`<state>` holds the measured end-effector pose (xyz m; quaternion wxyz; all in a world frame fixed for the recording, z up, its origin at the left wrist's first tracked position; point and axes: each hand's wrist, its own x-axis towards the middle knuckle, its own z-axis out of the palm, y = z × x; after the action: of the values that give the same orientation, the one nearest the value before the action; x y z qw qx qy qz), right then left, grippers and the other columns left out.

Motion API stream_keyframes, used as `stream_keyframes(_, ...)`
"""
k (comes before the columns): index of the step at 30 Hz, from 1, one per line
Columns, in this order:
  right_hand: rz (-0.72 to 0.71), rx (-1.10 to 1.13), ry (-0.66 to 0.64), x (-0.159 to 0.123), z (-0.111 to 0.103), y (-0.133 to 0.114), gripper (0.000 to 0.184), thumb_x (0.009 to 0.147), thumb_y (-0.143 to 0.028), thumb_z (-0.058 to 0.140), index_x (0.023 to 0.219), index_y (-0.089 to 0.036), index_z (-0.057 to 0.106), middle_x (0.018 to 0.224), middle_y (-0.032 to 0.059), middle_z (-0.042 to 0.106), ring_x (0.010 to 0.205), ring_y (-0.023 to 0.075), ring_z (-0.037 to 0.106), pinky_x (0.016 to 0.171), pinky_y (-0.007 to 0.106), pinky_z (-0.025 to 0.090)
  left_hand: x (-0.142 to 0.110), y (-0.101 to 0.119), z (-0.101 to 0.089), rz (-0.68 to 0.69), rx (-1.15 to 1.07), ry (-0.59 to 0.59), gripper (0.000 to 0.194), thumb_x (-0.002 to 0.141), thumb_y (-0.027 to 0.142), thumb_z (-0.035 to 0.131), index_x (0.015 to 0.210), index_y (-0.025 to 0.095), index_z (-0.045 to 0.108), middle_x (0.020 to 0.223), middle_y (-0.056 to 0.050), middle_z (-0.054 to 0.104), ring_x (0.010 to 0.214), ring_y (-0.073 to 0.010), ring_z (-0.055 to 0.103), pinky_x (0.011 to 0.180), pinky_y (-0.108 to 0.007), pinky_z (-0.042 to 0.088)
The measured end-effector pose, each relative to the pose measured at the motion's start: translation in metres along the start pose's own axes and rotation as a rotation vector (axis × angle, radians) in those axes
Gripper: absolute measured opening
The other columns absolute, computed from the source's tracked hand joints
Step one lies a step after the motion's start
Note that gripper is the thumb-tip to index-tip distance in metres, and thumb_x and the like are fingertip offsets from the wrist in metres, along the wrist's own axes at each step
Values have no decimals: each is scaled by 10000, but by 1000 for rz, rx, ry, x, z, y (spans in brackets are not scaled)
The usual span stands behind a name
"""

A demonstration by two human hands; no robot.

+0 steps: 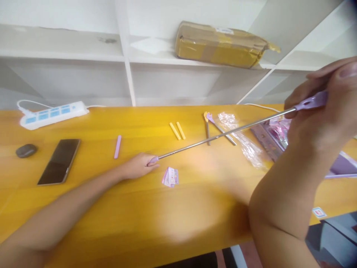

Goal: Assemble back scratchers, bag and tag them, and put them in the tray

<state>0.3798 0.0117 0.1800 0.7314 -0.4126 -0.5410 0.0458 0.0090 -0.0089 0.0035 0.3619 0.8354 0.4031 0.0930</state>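
A telescopic back scratcher point(195, 144), a thin metal rod with purple ends, stretches slantwise across the view. My left hand point(138, 166) is closed around its lower purple end, just above the table. High on the right, my right hand point(334, 100) grips the other purple end, close to the camera. Behind the rod lie two shorter back scratchers, one with an orange head point(206, 116) and one with a purple head point(210, 118). Two yellow sticks point(177, 131) and a purple stick point(117, 147) rest on the table. Small printed cards point(170, 176) lie beside my left hand.
On the wooden table point(134, 223) are a phone point(59, 162), a black case point(26, 150), a white power strip point(54, 115) and clear plastic wrapping point(245, 143). A purple box point(267, 137) is partly behind my right arm. A taped carton point(220, 44) sits on the shelf.
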Motion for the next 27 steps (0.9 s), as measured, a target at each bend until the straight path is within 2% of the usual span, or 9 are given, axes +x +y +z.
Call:
stream_keyframes(2, -177, 12, -57, -2, 0, -2, 267, 962, -425, 639, 816, -208, 691, 587, 10, 446, 462, 146, 460, 489, 323, 255, 0, 0, 0, -11, -2, 7, 420, 977, 438, 530, 693, 222, 308, 650, 45, 394, 583, -135, 345, 576, -299, 256)
stream_keyframes(4, -238, -9, -99, -3, -1, -2, 289, 996, -416, 607, 825, -203, 700, 567, 5, 453, 440, 134, 448, 470, 308, 246, 0, 0, -1, -17, -10, 9, 424, 971, 438, 535, 689, 223, 302, 645, 46, 381, 579, -135, 334, 570, -299, 248)
stream_keyframes(8, -211, -46, -163, -1, -3, 0, 287, 1033, -383, 564, 881, -185, 707, 604, 14, 525, 452, 117, 465, 477, 288, 288, 0, 2, -2, -25, -29, 9, 430, 965, 436, 543, 687, 225, 291, 641, 52, 356, 575, -132, 315, 567, -294, 249)
stream_keyframes(12, -250, 6, -168, 0, 0, 2, 339, 1052, -395, 530, 851, -177, 694, 576, 5, 507, 423, 102, 433, 431, 265, 270, 0, 2, -3, -17, -28, 9, 431, 966, 434, 544, 690, 226, 286, 646, 53, 356, 577, -130, 322, 573, -293, 260)
stream_keyframes(22, -282, 57, -208, 0, 4, 2, 313, 1071, -373, 522, 884, -180, 684, 567, -5, 513, 399, 98, 437, 408, 248, 267, 1, 2, -5, -33, -6, -10, 437, 969, 453, 539, 688, 226, 291, 639, 58, 349, 578, -124, 331, 577, -288, 274)
stream_keyframes(25, -240, 34, -245, -5, 9, 2, 314, 1067, -387, 526, 895, -177, 684, 579, 3, 542, 405, 91, 456, 400, 248, 269, 1, 2, -5, -32, -21, 0, 440, 968, 457, 534, 690, 228, 281, 638, 59, 342, 578, -123, 323, 573, -288, 271)
stream_keyframes(27, -165, 16, -330, -19, 20, 3, 341, 1073, -422, 519, 908, -172, 682, 604, 8, 564, 425, 81, 479, 410, 238, 286, 2, 1, -4, -39, -38, 15, 440, 959, 459, 541, 689, 230, 280, 639, 59, 346, 579, -123, 322, 572, -287, 275)
